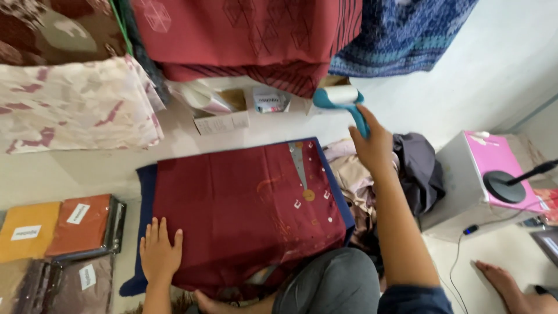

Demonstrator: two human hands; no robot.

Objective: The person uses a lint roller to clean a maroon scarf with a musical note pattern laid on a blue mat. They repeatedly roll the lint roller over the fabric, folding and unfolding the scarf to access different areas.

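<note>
A dark red cloth [244,209] with small printed shapes lies spread flat over a blue pad [145,180] on the floor in front of me. My left hand [158,251] rests flat on the cloth's near left corner, fingers apart. My right hand [372,145] is raised past the cloth's far right corner and grips the teal handle of a lint roller [340,99], whose white roll points left in the air above the floor.
Hanging fabrics: cream patterned [75,104] at left, red [250,35] at centre, blue [401,35] at right. Packaged folded cloths [81,227] lie at left. Open boxes [226,110] sit behind. A clothes pile [415,168], pink-topped box [494,168] and my knee [325,285] are at right.
</note>
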